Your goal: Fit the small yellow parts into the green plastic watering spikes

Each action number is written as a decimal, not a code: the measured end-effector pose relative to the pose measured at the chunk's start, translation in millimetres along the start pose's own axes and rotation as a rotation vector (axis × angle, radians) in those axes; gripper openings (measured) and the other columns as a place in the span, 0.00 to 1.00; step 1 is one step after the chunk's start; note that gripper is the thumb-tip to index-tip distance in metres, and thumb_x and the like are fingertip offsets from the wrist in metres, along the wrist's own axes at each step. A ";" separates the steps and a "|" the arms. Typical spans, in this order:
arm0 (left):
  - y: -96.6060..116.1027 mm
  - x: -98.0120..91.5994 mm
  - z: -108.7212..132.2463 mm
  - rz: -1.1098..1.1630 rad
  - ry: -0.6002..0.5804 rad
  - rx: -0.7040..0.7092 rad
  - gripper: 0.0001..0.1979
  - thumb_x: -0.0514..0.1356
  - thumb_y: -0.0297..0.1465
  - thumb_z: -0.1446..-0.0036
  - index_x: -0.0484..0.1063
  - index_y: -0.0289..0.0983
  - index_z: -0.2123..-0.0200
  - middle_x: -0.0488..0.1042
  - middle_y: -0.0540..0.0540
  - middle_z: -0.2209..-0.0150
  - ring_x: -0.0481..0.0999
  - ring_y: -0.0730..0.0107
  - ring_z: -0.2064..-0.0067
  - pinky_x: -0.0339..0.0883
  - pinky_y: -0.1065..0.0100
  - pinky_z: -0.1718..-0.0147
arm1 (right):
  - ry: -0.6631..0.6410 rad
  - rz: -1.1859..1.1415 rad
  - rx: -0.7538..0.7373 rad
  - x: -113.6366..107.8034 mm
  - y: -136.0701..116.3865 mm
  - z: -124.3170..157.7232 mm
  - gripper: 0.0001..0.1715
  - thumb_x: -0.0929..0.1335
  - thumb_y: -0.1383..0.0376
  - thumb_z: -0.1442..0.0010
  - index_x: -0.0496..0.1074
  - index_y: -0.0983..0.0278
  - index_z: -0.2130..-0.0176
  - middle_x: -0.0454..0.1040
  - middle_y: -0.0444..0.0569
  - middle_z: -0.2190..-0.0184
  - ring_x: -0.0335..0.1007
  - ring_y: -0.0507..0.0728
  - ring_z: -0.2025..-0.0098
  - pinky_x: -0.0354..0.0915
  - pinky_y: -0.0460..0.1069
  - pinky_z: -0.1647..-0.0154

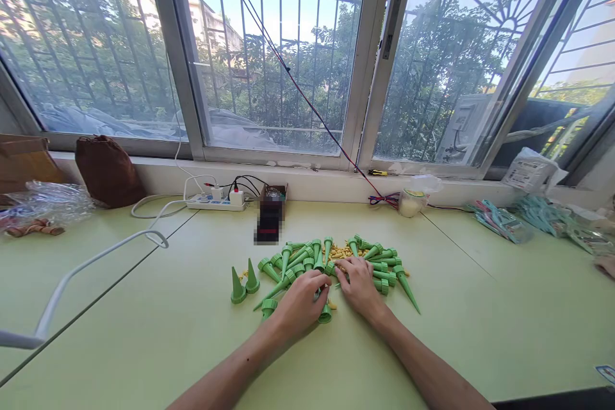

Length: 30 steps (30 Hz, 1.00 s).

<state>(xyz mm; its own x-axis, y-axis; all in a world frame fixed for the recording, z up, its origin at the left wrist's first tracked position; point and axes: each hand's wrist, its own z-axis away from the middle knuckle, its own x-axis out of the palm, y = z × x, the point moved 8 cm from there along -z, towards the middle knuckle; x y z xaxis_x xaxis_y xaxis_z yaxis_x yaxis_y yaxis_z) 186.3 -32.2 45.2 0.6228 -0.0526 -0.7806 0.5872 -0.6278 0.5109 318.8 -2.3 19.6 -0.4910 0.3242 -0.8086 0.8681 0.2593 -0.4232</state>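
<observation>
"Where are the hands working?"

"The left hand (302, 298) is curling over the near side of a pile of green spikes (318, 256), lying mid-bench (144, 346). The right hand (359, 285) is reaching in just beside it, its fingertips meeting a ridged green cap (329, 269)."

"Are they gripping anything?"

"The hands are sitting slightly apart, but the fingers are hiding too much; one cannot tell whether either is clamping a spike."

"And around them?"

"Yellow pieces (339, 252) are lying behind and among the spikes. Two spikes (237, 290) are standing point-up to the left, near the pile."
</observation>
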 end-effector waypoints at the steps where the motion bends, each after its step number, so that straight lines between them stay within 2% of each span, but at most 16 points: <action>1: -0.2 0.0 0.1 0.005 0.001 0.001 0.12 0.53 0.25 0.35 0.77 0.37 0.61 0.76 0.45 0.64 0.75 0.64 0.61 0.67 0.66 0.59 | -0.007 0.006 -0.003 0.1 -0.8 0.3 0.13 0.65 0.65 0.31 0.79 0.56 0.53 0.78 0.50 0.56 0.69 0.62 0.51 0.55 0.55 0.49; 17: 1.3 -1.6 0.0 -0.001 0.001 0.003 0.12 0.53 0.26 0.36 0.77 0.38 0.62 0.75 0.45 0.65 0.75 0.64 0.62 0.67 0.66 0.61 | -0.093 0.126 -0.013 1.4 -8.5 1.2 0.15 0.63 0.62 0.29 0.79 0.57 0.54 0.75 0.53 0.54 0.67 0.64 0.49 0.57 0.58 0.47; 30: -0.6 -0.6 -0.1 -0.001 0.014 0.024 0.12 0.53 0.25 0.36 0.77 0.39 0.62 0.76 0.45 0.64 0.75 0.65 0.62 0.67 0.67 0.61 | -0.062 0.093 0.007 3.0 -3.7 0.3 0.15 0.63 0.63 0.29 0.79 0.56 0.52 0.76 0.52 0.56 0.68 0.63 0.51 0.57 0.57 0.48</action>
<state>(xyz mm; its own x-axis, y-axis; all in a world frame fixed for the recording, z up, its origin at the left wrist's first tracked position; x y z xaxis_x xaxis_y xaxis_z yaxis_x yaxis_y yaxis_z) 185.6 -31.7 45.4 0.6293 -0.0408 -0.7761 0.5759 -0.6461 0.5009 314.2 -2.5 18.6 -0.4028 0.2897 -0.8682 0.9105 0.2240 -0.3477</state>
